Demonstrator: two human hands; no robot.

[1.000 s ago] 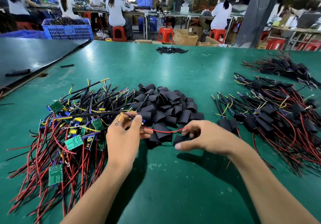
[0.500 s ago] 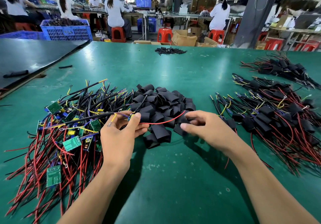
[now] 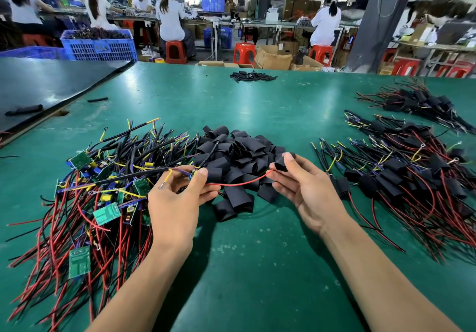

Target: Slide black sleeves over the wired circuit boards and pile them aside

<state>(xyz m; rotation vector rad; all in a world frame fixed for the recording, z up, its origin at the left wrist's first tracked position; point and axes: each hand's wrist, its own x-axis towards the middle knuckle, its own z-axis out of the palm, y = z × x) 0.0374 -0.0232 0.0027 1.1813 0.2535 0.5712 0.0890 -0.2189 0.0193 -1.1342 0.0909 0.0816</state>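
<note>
My left hand (image 3: 177, 197) grips a wired circuit board at the right edge of the heap of bare green boards with red and black wires (image 3: 85, 210). The board itself is mostly hidden by my fingers. A red wire (image 3: 239, 182) runs from it across to my right hand (image 3: 306, 190). That hand pinches a black sleeve (image 3: 282, 163) between thumb and fingers, with the wire's end at its mouth. Behind both hands lies the heap of loose black sleeves (image 3: 239, 161). Sleeved boards are piled to the right (image 3: 401, 177).
The green table (image 3: 257, 267) carries another sleeved pile (image 3: 417, 102) at the far right and a small black heap (image 3: 252, 76) at its far edge. A dark board (image 3: 51, 84) lies at the left. People sit at benches beyond, near a blue crate (image 3: 100, 45).
My right hand lifted a black sleeve off the heap and turned it up toward the red wire's end. My left hand stayed put, holding the board.
</note>
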